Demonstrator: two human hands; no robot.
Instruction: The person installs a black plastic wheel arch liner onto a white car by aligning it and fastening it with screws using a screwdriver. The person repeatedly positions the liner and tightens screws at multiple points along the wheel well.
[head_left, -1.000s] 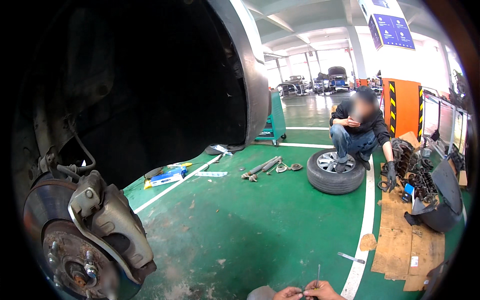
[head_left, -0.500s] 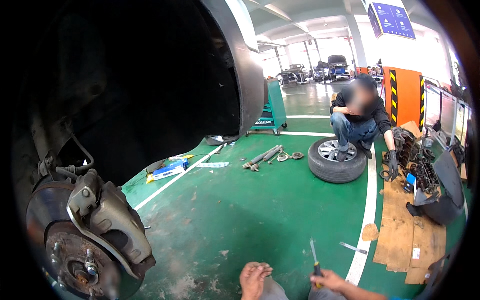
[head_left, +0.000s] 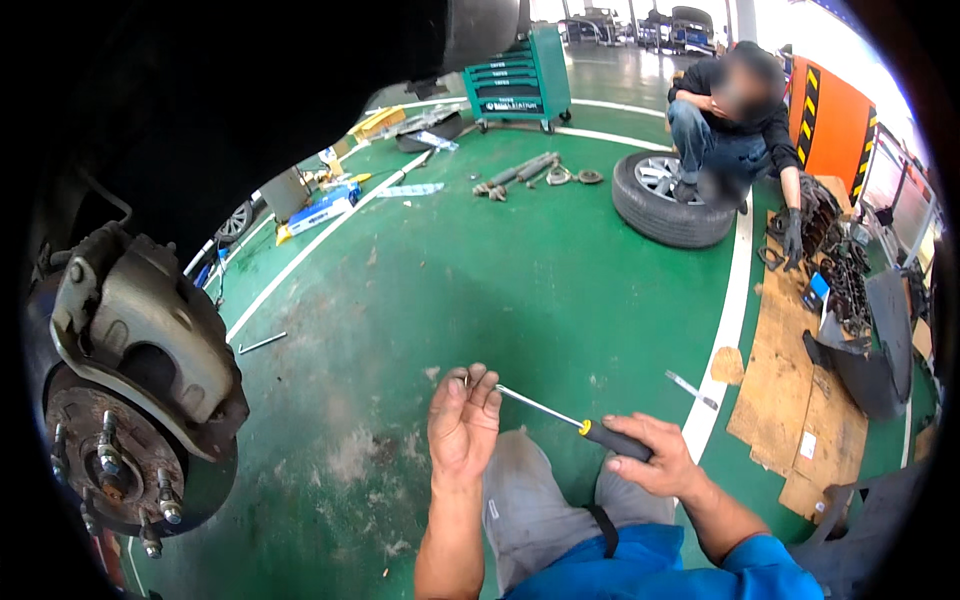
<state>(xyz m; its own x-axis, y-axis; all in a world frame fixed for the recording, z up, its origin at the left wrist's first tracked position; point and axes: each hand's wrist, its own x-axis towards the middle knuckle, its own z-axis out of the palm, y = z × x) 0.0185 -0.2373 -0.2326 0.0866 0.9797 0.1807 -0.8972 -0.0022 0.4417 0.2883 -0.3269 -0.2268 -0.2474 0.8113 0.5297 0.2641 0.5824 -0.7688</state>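
My right hand is closed round the black handle of a screwdriver with a yellow collar. Its metal shaft points left, and the tip reaches the fingers of my left hand. That hand is raised with its fingers curled and thumb drawn in; whatever they pinch, if anything, is too small to make out. To the left stands a car's wheel hub with bare studs, rusty round the centre. Over its disc sits a grey brake caliper. Neither hand touches the hub or caliper.
An L-shaped wrench lies on the green floor. Beyond are shock absorbers and a green tool cabinet. A co-worker crouches on a tyre, one gloved hand near engine parts on cardboard. A metal strip lies nearer.
My view has tilted down. Both hands now appear higher in the picture, and the screwdriver has swung from upright to pointing left, its tip at my left fingers.
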